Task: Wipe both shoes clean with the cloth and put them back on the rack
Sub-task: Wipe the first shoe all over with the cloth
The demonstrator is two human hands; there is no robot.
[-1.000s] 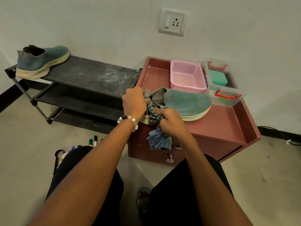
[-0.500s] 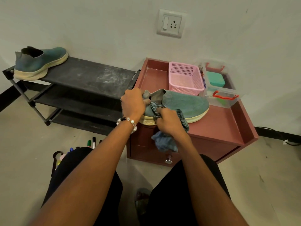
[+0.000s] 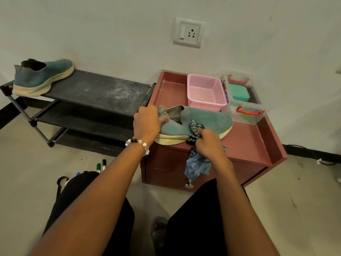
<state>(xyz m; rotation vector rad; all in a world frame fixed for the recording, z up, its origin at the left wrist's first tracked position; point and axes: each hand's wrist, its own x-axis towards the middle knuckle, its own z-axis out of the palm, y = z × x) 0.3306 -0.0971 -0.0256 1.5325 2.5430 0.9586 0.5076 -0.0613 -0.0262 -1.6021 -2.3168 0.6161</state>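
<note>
A teal knit shoe (image 3: 208, 119) with a cream sole lies on the dark red cabinet top (image 3: 245, 145), toe pointing right. My left hand (image 3: 146, 122) grips its heel collar. My right hand (image 3: 208, 145) is closed on a blue striped cloth (image 3: 197, 165), pressing part of it against the shoe's near side at mid-length; the rest of the cloth hangs down over the cabinet front. The second teal shoe (image 3: 41, 76) stands on the left end of the black rack's top shelf (image 3: 99, 89).
A pink mesh basket (image 3: 205, 93) and a clear box with red handles (image 3: 245, 104) sit behind the shoe on the cabinet. Marker pens (image 3: 101, 166) and a dark bag (image 3: 61, 182) lie on the floor by my left knee. A cable (image 3: 313, 156) runs along the right wall.
My right hand has slid the cloth along the shoe's side from the heel toward the middle. The left hand keeps its grip on the heel.
</note>
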